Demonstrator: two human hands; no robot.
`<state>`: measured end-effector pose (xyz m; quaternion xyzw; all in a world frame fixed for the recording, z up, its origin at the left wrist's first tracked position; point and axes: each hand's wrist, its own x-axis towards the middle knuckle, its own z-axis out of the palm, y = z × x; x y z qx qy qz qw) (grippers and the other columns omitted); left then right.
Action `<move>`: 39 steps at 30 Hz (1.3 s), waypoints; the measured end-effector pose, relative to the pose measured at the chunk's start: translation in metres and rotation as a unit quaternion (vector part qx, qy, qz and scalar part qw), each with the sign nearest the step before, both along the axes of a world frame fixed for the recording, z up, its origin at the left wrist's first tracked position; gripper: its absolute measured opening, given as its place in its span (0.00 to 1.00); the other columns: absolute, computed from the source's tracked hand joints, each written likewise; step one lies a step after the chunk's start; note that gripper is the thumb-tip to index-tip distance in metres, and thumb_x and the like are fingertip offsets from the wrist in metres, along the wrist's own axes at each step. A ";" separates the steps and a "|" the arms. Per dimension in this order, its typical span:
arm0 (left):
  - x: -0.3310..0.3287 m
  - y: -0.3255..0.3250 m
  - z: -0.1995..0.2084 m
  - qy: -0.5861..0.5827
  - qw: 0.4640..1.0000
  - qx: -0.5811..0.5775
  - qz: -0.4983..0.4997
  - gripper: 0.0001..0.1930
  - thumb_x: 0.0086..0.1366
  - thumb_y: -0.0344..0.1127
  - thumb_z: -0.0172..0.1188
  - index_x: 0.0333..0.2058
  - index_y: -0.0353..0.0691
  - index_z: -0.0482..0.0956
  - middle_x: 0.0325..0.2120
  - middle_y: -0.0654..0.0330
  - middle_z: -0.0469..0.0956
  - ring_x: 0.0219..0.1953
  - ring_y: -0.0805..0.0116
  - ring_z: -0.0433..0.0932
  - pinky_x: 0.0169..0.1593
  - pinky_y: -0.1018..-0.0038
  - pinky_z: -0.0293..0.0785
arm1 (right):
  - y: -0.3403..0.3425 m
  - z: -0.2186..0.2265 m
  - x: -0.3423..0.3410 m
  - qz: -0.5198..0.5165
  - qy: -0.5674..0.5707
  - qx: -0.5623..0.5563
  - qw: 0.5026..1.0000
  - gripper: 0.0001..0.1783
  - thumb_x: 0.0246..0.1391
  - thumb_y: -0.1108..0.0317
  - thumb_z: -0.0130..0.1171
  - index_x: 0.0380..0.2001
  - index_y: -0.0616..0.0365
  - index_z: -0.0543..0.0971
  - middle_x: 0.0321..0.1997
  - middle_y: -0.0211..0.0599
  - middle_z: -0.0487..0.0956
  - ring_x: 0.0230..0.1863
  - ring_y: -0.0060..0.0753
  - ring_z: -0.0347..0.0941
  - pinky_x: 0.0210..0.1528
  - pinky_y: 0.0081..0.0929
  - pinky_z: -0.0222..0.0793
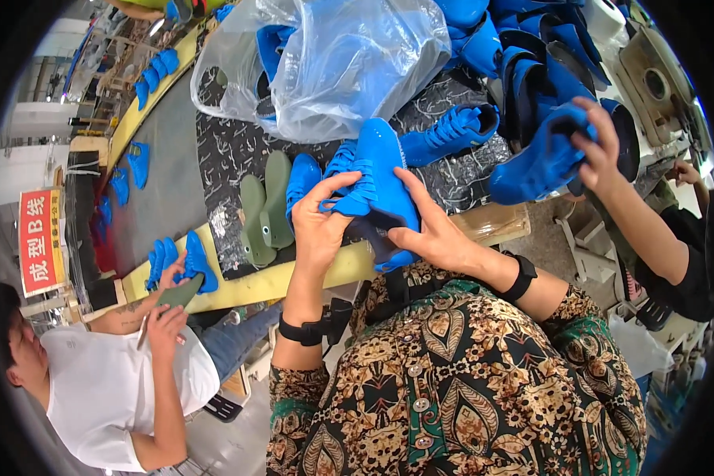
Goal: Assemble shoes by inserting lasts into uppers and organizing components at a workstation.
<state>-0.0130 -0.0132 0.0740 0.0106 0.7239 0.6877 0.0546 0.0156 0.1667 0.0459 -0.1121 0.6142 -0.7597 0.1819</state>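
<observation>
The blue shoe [387,170] is up in the middle, over the near edge of the desk [341,270]. Its toe points far and its laces [363,193] face left. The left hand [323,210] is closed on the lace side, with its fingers bent in a pinch. The right hand [435,230] is clamped on the other side, thumb by the foot hole.

To do this well, I think the right hand should hold the back firm, so the shoe does not twist. The left hand should pinch softly and not pull the laces crooked. The soft top could fold if squeezed hard. Mind the two green insoles [252,218] on the left, and the helper's hand [599,151] on the right, which holds another shoe [535,163].
</observation>
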 end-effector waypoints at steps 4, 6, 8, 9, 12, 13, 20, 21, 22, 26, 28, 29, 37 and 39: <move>0.003 -0.001 -0.008 0.018 0.999 -0.048 -0.004 0.12 0.51 0.24 0.60 0.37 0.34 0.77 0.37 0.61 0.75 0.37 0.77 0.72 0.41 0.81 0.69 | 0.002 -0.009 0.001 0.025 -0.016 0.001 1.000 0.43 0.47 0.66 0.52 0.61 0.64 0.40 0.60 0.53 0.52 0.60 0.39 0.52 0.60 0.29 0.48; 0.005 -0.003 -0.010 0.039 0.995 -0.095 -0.009 0.12 0.52 0.26 0.60 0.37 0.35 0.77 0.37 0.62 0.76 0.37 0.77 0.72 0.41 0.81 0.69 | 0.002 -0.009 0.001 0.032 -0.025 0.003 0.999 0.43 0.48 0.66 0.52 0.61 0.63 0.40 0.60 0.52 0.52 0.60 0.39 0.51 0.60 0.29 0.48; 0.006 -0.002 -0.008 0.028 0.995 -0.100 -0.007 0.12 0.52 0.26 0.60 0.37 0.35 0.77 0.37 0.62 0.76 0.37 0.77 0.72 0.41 0.81 0.69 | 0.002 -0.008 0.002 0.043 -0.055 -0.007 0.997 0.43 0.48 0.65 0.51 0.61 0.62 0.40 0.60 0.51 0.52 0.60 0.38 0.51 0.60 0.28 0.47; 0.006 -0.002 -0.008 0.022 0.994 -0.108 -0.008 0.12 0.52 0.27 0.60 0.38 0.35 0.77 0.37 0.62 0.76 0.37 0.77 0.72 0.41 0.81 0.69 | 0.002 -0.009 0.002 0.046 -0.057 -0.006 0.997 0.43 0.48 0.65 0.51 0.61 0.62 0.40 0.60 0.51 0.52 0.60 0.38 0.51 0.60 0.28 0.47; 0.007 -0.002 -0.011 0.055 0.992 -0.115 -0.016 0.12 0.52 0.26 0.59 0.37 0.36 0.77 0.37 0.61 0.76 0.39 0.77 0.72 0.40 0.81 0.68 | 0.002 -0.014 0.003 0.047 -0.074 -0.042 0.995 0.43 0.49 0.66 0.51 0.62 0.61 0.40 0.60 0.50 0.52 0.60 0.37 0.51 0.60 0.28 0.47; 0.007 -0.003 -0.012 0.053 0.992 -0.114 -0.015 0.12 0.52 0.26 0.59 0.37 0.36 0.77 0.37 0.61 0.76 0.39 0.77 0.72 0.40 0.81 0.68 | 0.002 -0.013 0.003 0.049 -0.080 -0.047 0.994 0.43 0.48 0.66 0.51 0.62 0.61 0.40 0.60 0.50 0.52 0.60 0.38 0.51 0.60 0.28 0.47; 0.000 -0.003 -0.014 0.094 0.988 -0.116 -0.034 0.13 0.50 0.24 0.58 0.38 0.35 0.76 0.38 0.57 0.75 0.38 0.72 0.74 0.38 0.78 0.71 | 0.004 -0.016 -0.005 0.054 -0.062 -0.027 0.996 0.44 0.47 0.65 0.52 0.62 0.60 0.40 0.60 0.50 0.51 0.60 0.39 0.50 0.60 0.29 0.47; -0.002 -0.004 -0.014 0.099 0.987 -0.121 -0.039 0.14 0.50 0.23 0.58 0.38 0.35 0.76 0.39 0.56 0.74 0.38 0.71 0.74 0.38 0.78 0.71 | 0.004 -0.014 -0.006 0.054 -0.061 -0.025 0.996 0.44 0.47 0.65 0.52 0.62 0.60 0.40 0.60 0.50 0.51 0.60 0.39 0.50 0.60 0.29 0.47; -0.002 -0.003 -0.012 0.101 0.987 -0.119 -0.037 0.14 0.50 0.23 0.58 0.38 0.35 0.76 0.39 0.56 0.74 0.38 0.71 0.74 0.38 0.78 0.71 | 0.004 -0.012 -0.007 0.055 -0.071 -0.031 0.995 0.44 0.47 0.65 0.52 0.62 0.60 0.40 0.60 0.50 0.51 0.61 0.39 0.49 0.61 0.29 0.46; 0.010 -0.007 -0.001 0.049 0.990 -0.130 0.010 0.31 0.43 0.24 0.61 0.50 0.32 0.64 0.47 0.53 0.65 0.46 0.64 0.69 0.43 0.73 0.71 | -0.004 -0.004 -0.010 0.049 -0.039 -0.032 0.998 0.43 0.47 0.66 0.54 0.61 0.60 0.42 0.62 0.47 0.50 0.63 0.38 0.45 0.62 0.30 0.42; 0.027 -0.016 -0.009 0.066 0.984 -0.165 -0.005 0.40 0.42 0.27 0.63 0.55 0.31 0.54 0.50 0.46 0.60 0.53 0.58 0.62 0.50 0.69 0.66 | -0.010 0.001 -0.011 0.051 0.003 -0.033 0.998 0.44 0.46 0.67 0.55 0.62 0.59 0.42 0.63 0.46 0.46 0.64 0.38 0.42 0.63 0.32 0.40; 0.035 -0.014 -0.005 0.045 0.986 -0.159 -0.011 0.41 0.42 0.30 0.64 0.55 0.30 0.54 0.50 0.46 0.61 0.52 0.58 0.64 0.49 0.71 0.66 | -0.012 0.010 -0.012 0.054 0.012 -0.041 0.998 0.45 0.47 0.66 0.55 0.62 0.60 0.41 0.63 0.46 0.46 0.64 0.39 0.42 0.63 0.33 0.40; 0.056 -0.058 -0.011 0.088 0.970 -0.092 0.206 0.16 0.53 0.28 0.55 0.42 0.35 0.67 0.32 0.57 0.74 0.35 0.69 0.73 0.40 0.72 0.69 | -0.032 0.019 -0.024 0.168 0.138 0.005 0.976 0.44 0.49 0.62 0.54 0.62 0.61 0.41 0.62 0.49 0.50 0.62 0.45 0.50 0.59 0.39 0.50; 0.054 -0.083 0.000 -0.004 0.957 0.019 0.291 0.15 0.53 0.26 0.54 0.42 0.36 0.68 0.32 0.61 0.74 0.33 0.74 0.71 0.39 0.76 0.68 | -0.035 0.023 -0.025 0.153 0.119 -0.017 0.981 0.41 0.49 0.61 0.54 0.61 0.61 0.46 0.60 0.47 0.55 0.58 0.43 0.57 0.54 0.37 0.57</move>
